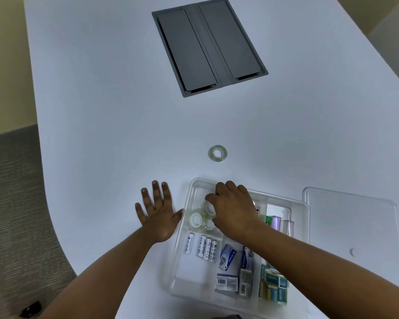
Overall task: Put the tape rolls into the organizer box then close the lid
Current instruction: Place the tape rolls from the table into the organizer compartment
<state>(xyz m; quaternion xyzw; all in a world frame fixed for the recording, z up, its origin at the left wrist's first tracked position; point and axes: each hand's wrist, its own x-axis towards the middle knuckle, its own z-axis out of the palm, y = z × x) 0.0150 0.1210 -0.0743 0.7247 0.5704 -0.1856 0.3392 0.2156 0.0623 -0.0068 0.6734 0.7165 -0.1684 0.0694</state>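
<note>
white table (101, 111): clear tape roll (217, 153) lies flat; left grip (157, 212) spread apart, right grip (234, 207) can't tell.

The batteries (200, 247) in the organizer box (305, 226) bear small print, too blurred to read.

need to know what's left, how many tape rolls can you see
4: one tape roll on the table beyond the organizer box, and three in the box's far-left compartment at and, by the right hand, which may hide more.
</note>
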